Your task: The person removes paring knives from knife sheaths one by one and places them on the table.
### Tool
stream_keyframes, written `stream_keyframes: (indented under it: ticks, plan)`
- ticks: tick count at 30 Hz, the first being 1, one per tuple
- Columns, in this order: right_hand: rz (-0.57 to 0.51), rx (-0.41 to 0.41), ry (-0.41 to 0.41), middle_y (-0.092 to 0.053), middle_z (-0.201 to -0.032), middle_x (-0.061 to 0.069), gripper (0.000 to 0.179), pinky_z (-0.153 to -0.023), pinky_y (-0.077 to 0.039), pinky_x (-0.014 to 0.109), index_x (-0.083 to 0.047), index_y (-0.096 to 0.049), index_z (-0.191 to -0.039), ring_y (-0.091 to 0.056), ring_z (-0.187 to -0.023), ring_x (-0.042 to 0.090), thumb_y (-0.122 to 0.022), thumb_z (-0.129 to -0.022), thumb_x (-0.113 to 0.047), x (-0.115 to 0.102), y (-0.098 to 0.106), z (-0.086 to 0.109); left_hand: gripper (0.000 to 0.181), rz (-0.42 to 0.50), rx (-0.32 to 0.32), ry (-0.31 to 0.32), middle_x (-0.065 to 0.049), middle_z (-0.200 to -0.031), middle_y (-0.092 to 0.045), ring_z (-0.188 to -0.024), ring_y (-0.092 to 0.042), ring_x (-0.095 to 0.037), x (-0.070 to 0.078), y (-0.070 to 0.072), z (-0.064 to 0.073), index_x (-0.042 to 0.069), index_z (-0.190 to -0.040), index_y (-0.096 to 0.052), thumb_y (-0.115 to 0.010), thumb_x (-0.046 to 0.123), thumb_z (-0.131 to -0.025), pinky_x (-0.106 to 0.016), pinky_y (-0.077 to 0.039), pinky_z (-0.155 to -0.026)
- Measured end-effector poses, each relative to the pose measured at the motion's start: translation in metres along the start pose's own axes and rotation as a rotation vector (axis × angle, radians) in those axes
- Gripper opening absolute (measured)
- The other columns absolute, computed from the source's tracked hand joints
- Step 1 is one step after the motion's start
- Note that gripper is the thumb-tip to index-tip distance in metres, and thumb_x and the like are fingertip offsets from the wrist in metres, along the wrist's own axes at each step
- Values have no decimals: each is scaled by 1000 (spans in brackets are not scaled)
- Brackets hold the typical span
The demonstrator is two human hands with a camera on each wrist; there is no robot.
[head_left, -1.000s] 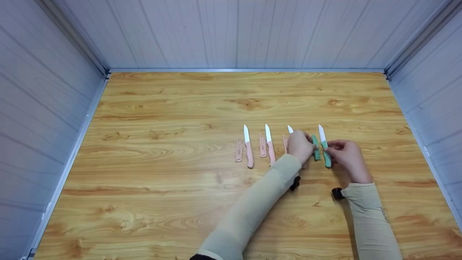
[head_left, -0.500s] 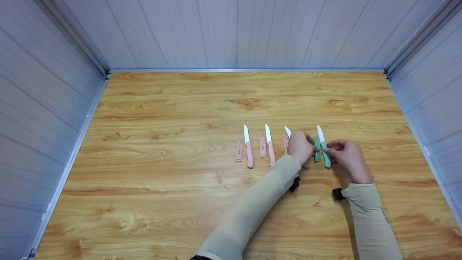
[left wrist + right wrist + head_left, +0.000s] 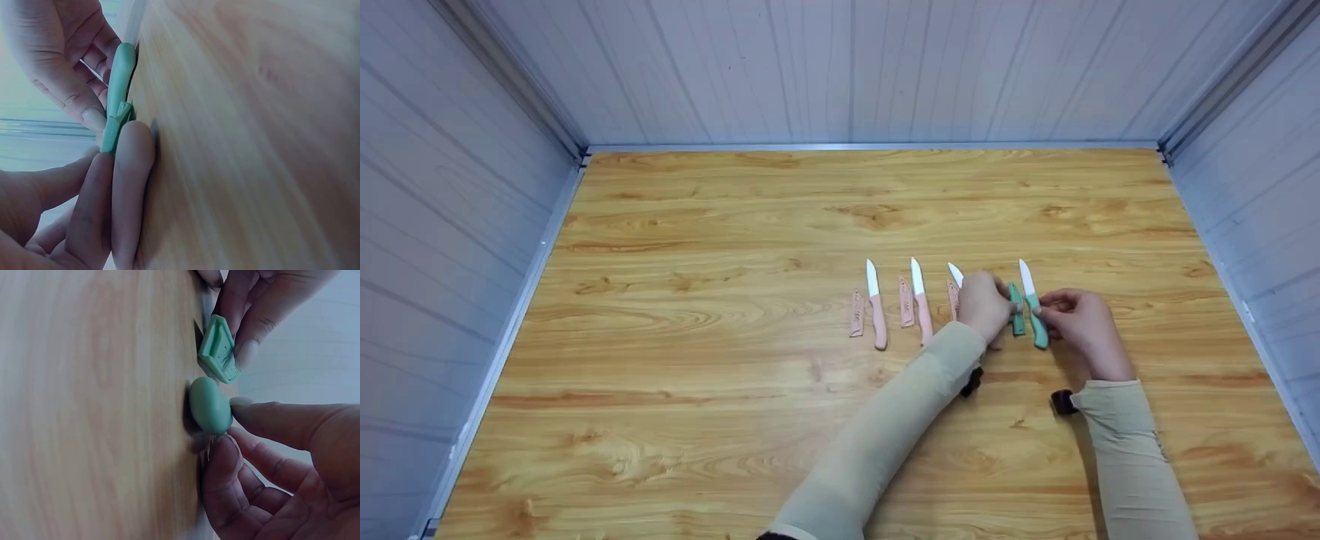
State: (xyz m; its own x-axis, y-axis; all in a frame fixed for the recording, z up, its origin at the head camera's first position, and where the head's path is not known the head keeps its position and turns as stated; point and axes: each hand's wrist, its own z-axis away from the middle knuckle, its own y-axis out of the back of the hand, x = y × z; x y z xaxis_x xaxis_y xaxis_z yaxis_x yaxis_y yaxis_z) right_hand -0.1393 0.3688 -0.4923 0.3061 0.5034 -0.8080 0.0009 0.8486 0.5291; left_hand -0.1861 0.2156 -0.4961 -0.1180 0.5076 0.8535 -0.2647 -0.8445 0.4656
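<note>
My left hand [image 3: 985, 304] pinches a green knife sheath [image 3: 1017, 309] between thumb and fingers, low over the wooden table. Just right of it lies a green-handled paring knife [image 3: 1037, 322] with a white blade pointing to the far side. Thumb and fingertips of my right hand [image 3: 1081, 326] grip that knife's handle. In the right wrist view the handle's rounded butt [image 3: 211, 406] sits close beside the sheath's mouth [image 3: 219, 349]. A pink knife [image 3: 956, 273] is mostly hidden under my left hand; its handle [image 3: 132, 191] shows in the left wrist view.
Farther left, two pink knives, one nearer [image 3: 921, 304] and one outer [image 3: 877, 307], lie parallel, blades away. Pink sheaths lie left of them, the outer sheath [image 3: 856, 312] and the middle sheath [image 3: 906, 302]; a third sheath [image 3: 953, 298] is partly covered. Panel walls [image 3: 840, 75] enclose the wooden table [image 3: 697, 375].
The green sheath has shifted slightly in my left hand, and the green knife's tip has swung a little left. The pink knife under my left hand has tilted, its tip moving left.
</note>
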Motion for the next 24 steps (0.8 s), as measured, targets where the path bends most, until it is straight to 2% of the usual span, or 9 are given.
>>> stream_keyframes:
  ticks: [8,14,21,24]
  plan:
    - [3,10,-9,-62,-87,9,34,-61,-55,24,12,-58,-114,-61,-67,6,-64,-91,-12,-1,-2,0,15,-42,5,-8,8,-65,-57,-60,-55,-4,-1,-1,-2,10,-76,-68,-82,8,-75,-15,-46,-55]
    - [-4,13,-7,-62,-87,9,33,-61,-55,24,13,-58,-114,-61,-67,6,-64,-91,-10,-1,-3,-2,16,-39,-7,-3,7,-65,-57,-61,-55,-6,-1,-1,-3,10,-75,-67,-83,7,-74,-16,-46,-54]
    - [7,24,-12,-61,-91,12,33,-62,-55,25,11,-58,-115,-62,-69,9,-64,-91,-12,0,-2,-1,15,-11,-21,-18,7,-66,-57,-62,-55,-6,-1,2,0,9,-77,-68,-82,7,-74,-16,-45,-55]
    - [18,51,-2,-62,-92,13,34,-60,-55,25,12,-58,-114,-62,-67,9,-63,-92,-14,0,0,1,13,30,-29,-45,8,-65,-58,-60,-55,-5,0,6,4,10,-77,-68,-81,9,-76,-16,-46,-54]
